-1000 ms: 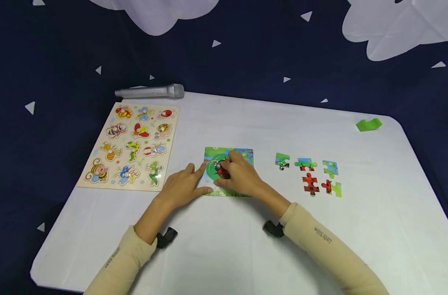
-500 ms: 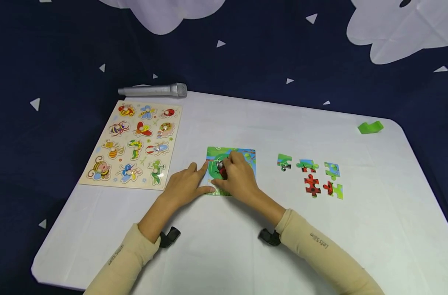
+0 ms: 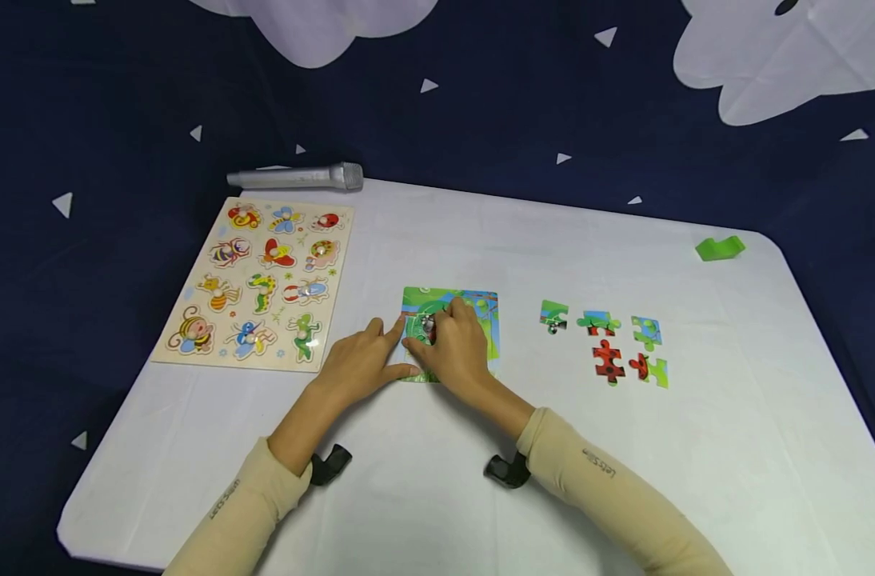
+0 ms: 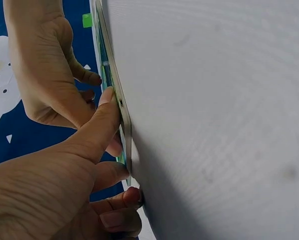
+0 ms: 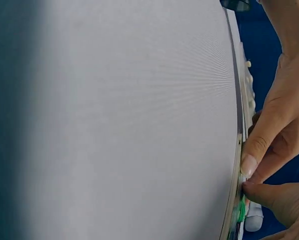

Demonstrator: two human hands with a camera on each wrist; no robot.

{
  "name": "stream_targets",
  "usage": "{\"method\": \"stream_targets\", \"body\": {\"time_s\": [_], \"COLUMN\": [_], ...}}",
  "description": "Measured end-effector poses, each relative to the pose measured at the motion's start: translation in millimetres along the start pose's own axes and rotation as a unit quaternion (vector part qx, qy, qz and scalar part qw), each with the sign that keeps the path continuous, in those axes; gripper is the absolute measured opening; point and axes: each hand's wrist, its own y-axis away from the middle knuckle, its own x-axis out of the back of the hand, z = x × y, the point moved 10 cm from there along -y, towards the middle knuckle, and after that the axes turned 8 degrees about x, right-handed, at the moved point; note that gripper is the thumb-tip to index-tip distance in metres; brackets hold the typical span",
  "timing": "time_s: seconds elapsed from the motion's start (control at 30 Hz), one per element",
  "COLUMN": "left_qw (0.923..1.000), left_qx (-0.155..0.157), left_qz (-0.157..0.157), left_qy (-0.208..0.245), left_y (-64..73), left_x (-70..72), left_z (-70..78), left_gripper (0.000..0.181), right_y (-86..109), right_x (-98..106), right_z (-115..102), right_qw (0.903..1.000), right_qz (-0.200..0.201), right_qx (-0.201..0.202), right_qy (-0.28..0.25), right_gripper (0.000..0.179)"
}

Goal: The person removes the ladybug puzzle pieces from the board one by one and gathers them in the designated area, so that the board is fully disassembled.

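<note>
A small jigsaw board point(image 3: 483, 302) with a ladybug picture lies mid-table. My left hand point(image 3: 356, 364) stays at its left side, index finger and thumb stretched out to its edge. In the left wrist view, the left thumb point(image 4: 107, 107) rests along that edge. Over the picture, my right hand point(image 3: 455, 352) reaches down with bent fingers, its thumb near the board's left side, hiding much of the ladybug. I cannot tell whether it pinches a piece or only presses. Several loose jigsaw pieces point(image 3: 609, 362) lie right of the board, red, green and blue.
A wooden peg puzzle point(image 3: 279, 308) with insect figures lies on the left, with a silver microphone point(image 3: 293, 178) behind it at the table's back edge. A green block point(image 3: 721, 249) sits near the back right corner. Dark cloth with white clouds hangs behind.
My right hand has shifted a little left across the board, its thumb now closer to the left edge and more of the board's right side showing. The left hand holds its place.
</note>
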Motion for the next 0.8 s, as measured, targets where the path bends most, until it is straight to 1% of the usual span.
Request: {"method": "stream_targets", "body": {"time_s": [0.3, 0.4, 0.5, 0.63, 0.73, 0.8], "left_qw": [0.9999, 0.9999, 0.9999, 0.9998, 0.9998, 0.9997], "left_qx": [-0.004, -0.006, -0.002, 0.003, 0.004, 0.005], "left_qz": [0.007, 0.009, 0.005, 0.0, -0.002, -0.003], "left_qy": [0.008, 0.01, 0.012, 0.019, 0.021, 0.023], "left_y": [0.0, 0.3, 0.5, 0.4, 0.2, 0.2], "left_x": [1.7, 1.8, 1.2, 0.9, 1.1, 1.1], "left_z": [2.5, 2.9, 1.9, 0.5, 0.2, 0.2], "left_gripper": [0.087, 0.087, 0.086, 0.085, 0.085, 0.085], "right_y": [-3.5, -5.0, -3.5, 4.7, 14.4, 21.8], "right_x": [2.2, 7.6, 17.0, 32.8, 44.6, 52.5], "right_z": [5.1, 7.2, 11.6, 24.7, 40.0, 51.5], "right_qw": [0.9991, 0.9988, 0.9987, 0.9991, 0.9991, 0.9988], "right_qz": [-0.02, -0.024, -0.022, -0.015, -0.012, -0.01], "right_qx": [-0.023, -0.023, -0.02, -0.023, -0.035, -0.046], "right_qy": [-0.03, -0.037, -0.041, -0.032, -0.023, -0.017], "right_gripper": [0.04, 0.04, 0.04, 0.043, 0.048, 0.047]}}
